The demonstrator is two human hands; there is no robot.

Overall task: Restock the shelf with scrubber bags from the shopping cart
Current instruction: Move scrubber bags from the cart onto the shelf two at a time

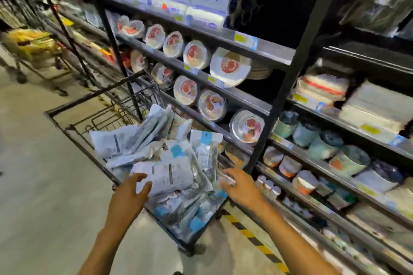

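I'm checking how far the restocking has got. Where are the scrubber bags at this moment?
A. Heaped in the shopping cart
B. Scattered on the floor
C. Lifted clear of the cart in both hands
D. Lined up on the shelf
A: the scrubber bags lie heaped in the shopping cart, while the left hand and right hand reach at the pile without lifting a bag clear.
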